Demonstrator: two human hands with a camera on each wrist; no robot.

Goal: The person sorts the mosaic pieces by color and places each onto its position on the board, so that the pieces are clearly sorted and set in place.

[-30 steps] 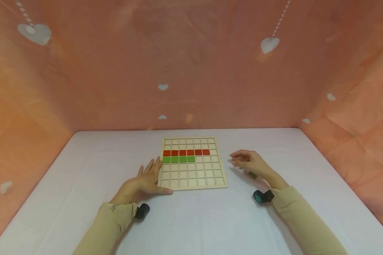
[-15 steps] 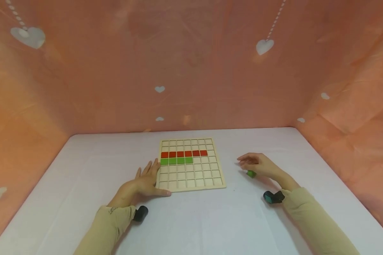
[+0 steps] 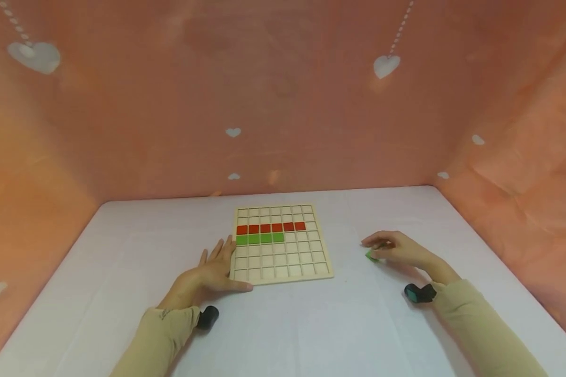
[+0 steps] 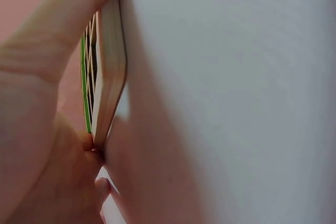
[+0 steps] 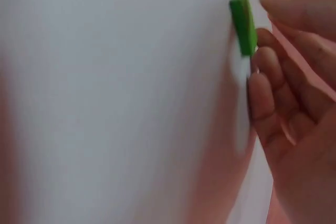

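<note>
A wooden grid board [image 3: 281, 266] lies on the table with a row of red tiles [image 3: 265, 229] and a shorter row of green tiles [image 3: 260, 239] in its cells. My left hand [image 3: 212, 272] rests at the board's near left corner, fingers spread along its left edge and thumb at its front edge. To the right of the board, my right hand [image 3: 401, 251] hovers low over a loose green block [image 3: 370, 255]. In the right wrist view the thumb [image 5: 294, 11] and loosely bent fingers are beside that green block [image 5: 243, 25], with no clear grip on it.
The table has a white cover [image 3: 283, 335]. Peach-coloured fabric [image 3: 283, 104] with white hearts stands behind it and on both sides. A black wrist camera is strapped to each wrist.
My right hand has moved right and slightly nearer, from beside the board to the loose green block. The left hand has stayed on the board, and the view has shifted slightly.
</note>
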